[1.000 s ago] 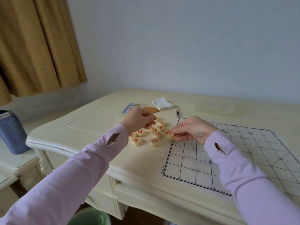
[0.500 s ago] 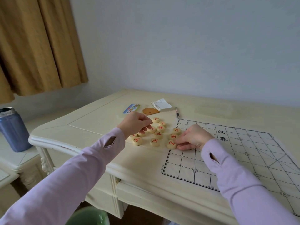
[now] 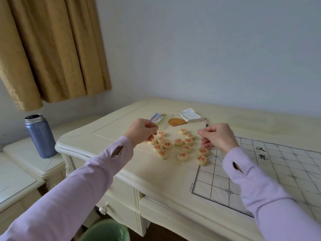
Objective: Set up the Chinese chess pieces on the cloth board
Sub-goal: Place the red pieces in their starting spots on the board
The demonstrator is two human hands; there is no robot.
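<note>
Here we are over the cream table (image 3: 121, 164), and the red-lettered chess pieces (image 3: 178, 141) lie face-up in a loose scatter just left of the cloth board (image 3: 291, 164), none of them on a grid point as far as I can see. Two discs (image 3: 201, 160) sit right at the board's left border, on it or just touching it, hard to call. The left hand (image 3: 141, 132) hovers over the left clump with its fingers curled and thumb meeting forefinger; whether there's a disc in that pinch, I cannot tell. Same story for the right hand (image 3: 217, 136), knuckles up above the board's far left corner, fingers tucked, contents hidden. These look like small wooden discs: light, rigid, smooth on the faces, so nothing fragile here. But they would slide easily on the table, and a nudge could knock a neighbour. The sensible hold is thumb and forefinger on opposite sides of the rim, lifting straight up, character kept visible. The cloth looks thin and soft, so dragging a piece across it could ruck the grid; better to set each one down from above. Behind the scatter lie a spiral notebook (image 3: 189, 115) and a pen (image 3: 206, 123), well out of the way.
</note>
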